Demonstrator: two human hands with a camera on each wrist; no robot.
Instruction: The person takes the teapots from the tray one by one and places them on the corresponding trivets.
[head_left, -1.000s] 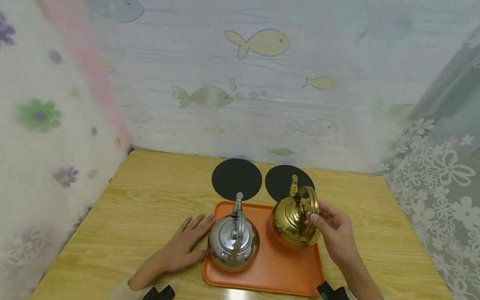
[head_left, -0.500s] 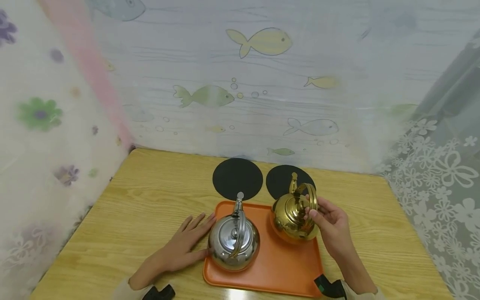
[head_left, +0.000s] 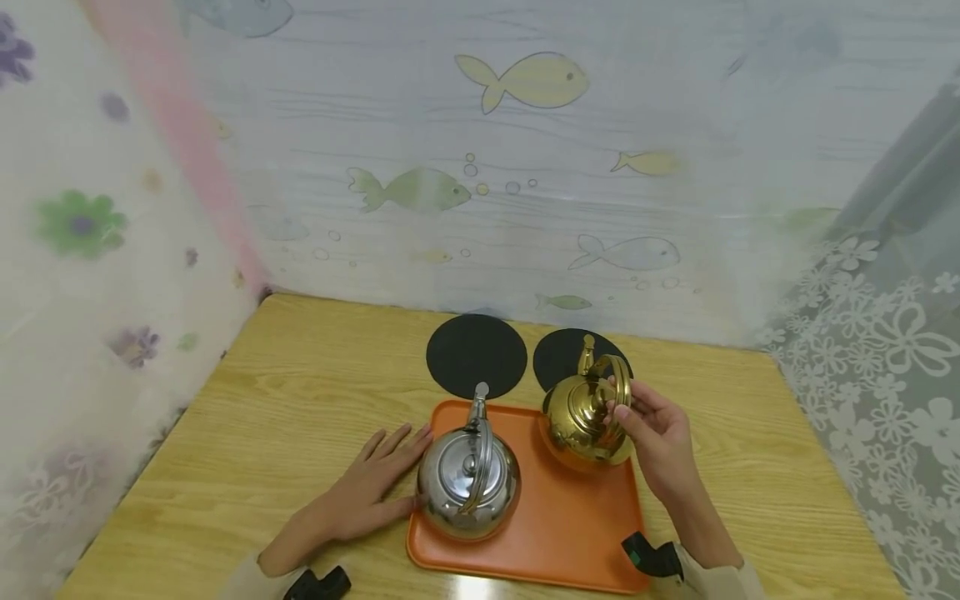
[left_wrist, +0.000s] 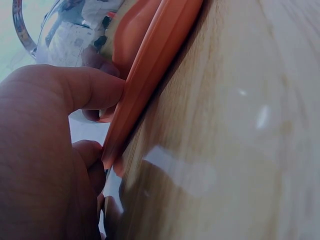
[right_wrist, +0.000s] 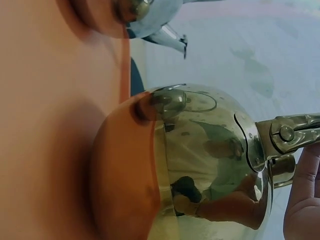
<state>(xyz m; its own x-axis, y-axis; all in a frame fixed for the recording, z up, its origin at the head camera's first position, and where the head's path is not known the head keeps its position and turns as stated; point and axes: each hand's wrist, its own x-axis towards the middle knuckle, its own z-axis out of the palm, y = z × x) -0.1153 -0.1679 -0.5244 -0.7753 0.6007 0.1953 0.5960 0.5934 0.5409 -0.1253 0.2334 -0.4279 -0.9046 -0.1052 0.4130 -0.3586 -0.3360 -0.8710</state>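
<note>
My right hand (head_left: 660,433) grips the arched handle (head_left: 621,392) of a gold kettle (head_left: 581,425). The kettle is close over the right part of an orange tray (head_left: 570,533), its spout overlapping a black disc in the head view. In the right wrist view the shiny kettle body (right_wrist: 200,165) mirrors the tray, and a soft shadow lies beside it. On the tray's left part stands a silver kettle (head_left: 468,483), handle up and spout pointing away. My left hand (head_left: 360,496) lies at the tray's left edge, fingers extended; the thumb (left_wrist: 95,87) touches the orange rim (left_wrist: 145,75).
Two black round discs lie behind the tray, the left disc (head_left: 477,356) and the right disc (head_left: 555,354), which the gold kettle partly covers. The wooden table (head_left: 262,417) ends at a fish-print curtain (head_left: 480,208). A white lace curtain (head_left: 885,333) hangs along the right.
The gold kettle has moved a little away from me toward the right disc, with my right hand on its handle. My left hand and the silver kettle stay in place.
</note>
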